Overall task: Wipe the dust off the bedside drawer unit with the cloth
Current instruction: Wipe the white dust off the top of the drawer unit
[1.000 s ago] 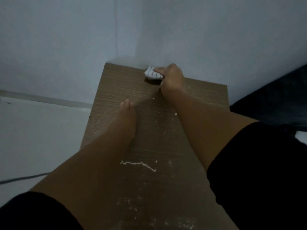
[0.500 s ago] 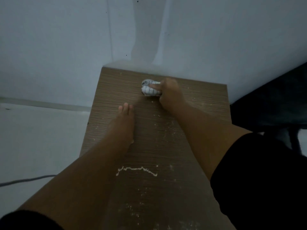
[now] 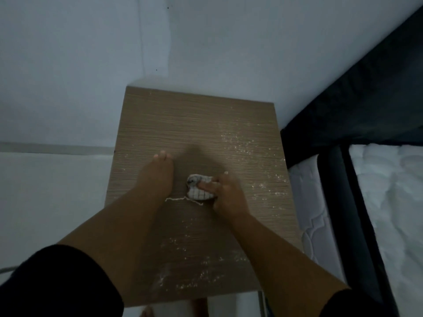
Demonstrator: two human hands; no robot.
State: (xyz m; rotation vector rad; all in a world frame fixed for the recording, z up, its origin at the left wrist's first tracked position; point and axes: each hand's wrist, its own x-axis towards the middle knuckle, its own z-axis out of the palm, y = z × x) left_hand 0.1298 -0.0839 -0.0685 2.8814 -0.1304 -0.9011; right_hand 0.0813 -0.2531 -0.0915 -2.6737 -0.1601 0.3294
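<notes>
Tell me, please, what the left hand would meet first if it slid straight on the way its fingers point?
Probably nothing on the drawer unit's top: ahead of the left hand lies bare wood, then the wall.

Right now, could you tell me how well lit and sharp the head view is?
Head view: dim, bluish light with soft detail; a broad shadow falls on the drawer unit beyond the cloth; white dust specks still stand out; straight edges bow from the wide-angle lens.

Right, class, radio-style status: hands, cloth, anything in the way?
Right hand clamped on bunched cloth, mid drawer unit top. Left hand flat, empty, beside it. Dust line and specks remain. Nothing in the way.
</notes>
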